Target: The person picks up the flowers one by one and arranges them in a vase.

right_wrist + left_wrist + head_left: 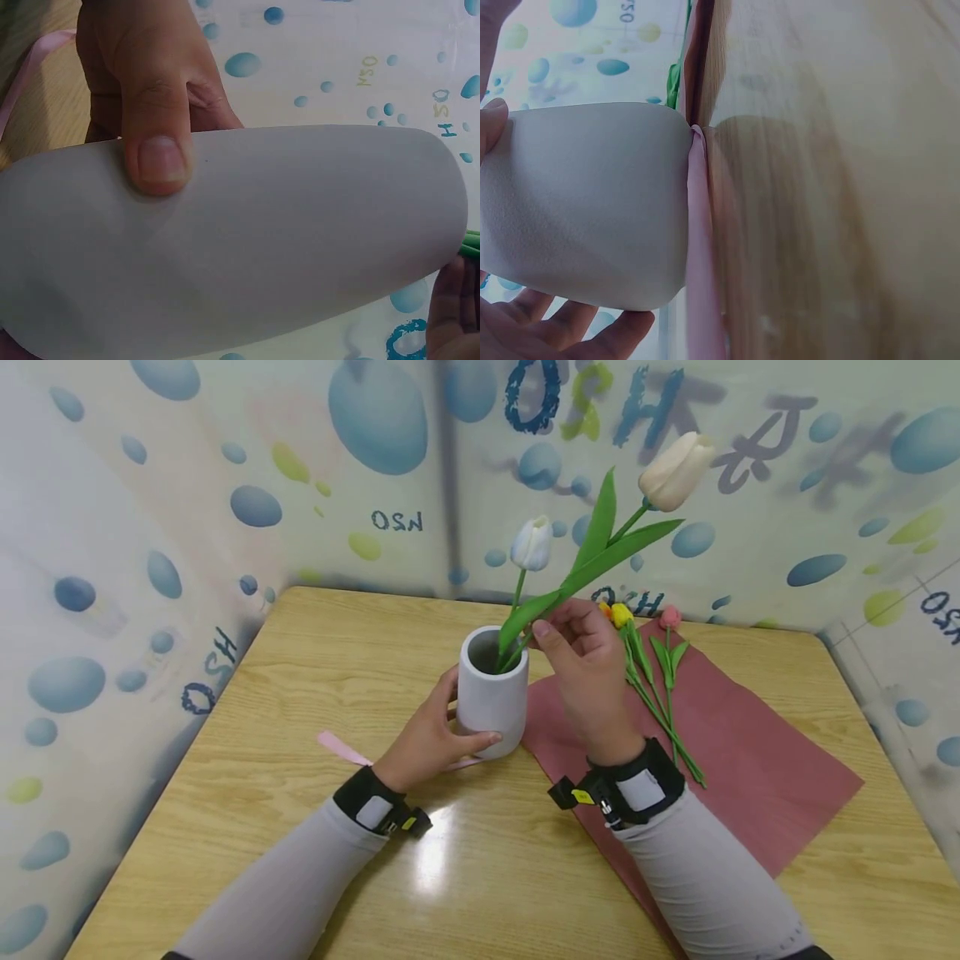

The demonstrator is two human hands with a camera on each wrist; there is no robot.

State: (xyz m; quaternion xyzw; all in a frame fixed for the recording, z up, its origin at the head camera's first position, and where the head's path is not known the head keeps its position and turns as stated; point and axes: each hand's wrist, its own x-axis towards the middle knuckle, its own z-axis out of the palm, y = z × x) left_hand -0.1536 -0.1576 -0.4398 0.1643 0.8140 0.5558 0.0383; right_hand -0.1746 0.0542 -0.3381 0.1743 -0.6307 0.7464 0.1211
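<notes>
My left hand (427,735) grips a white vase (491,710) low on its side, thumb across the front; in the left wrist view its fingers curl round the vase wall. The vase stands upright on the wooden table. A pale blue-white tulip (531,543) rises out of its mouth. My right hand (588,672) is at the rim, pinching the green stem of a cream tulip (675,472) between thumb and fingers. This tulip leans up to the right, its lower end and leaf inside the mouth. The stem ends are hidden within the vase.
A dusty-red sheet of wrapping paper (765,777) covers the table's right side. On it lie yellow and orange tulips (622,615) and a pink tulip (670,617). A pink ribbon (341,748) runs under the left hand by the vase base. Patterned walls stand behind the wooden table (255,827).
</notes>
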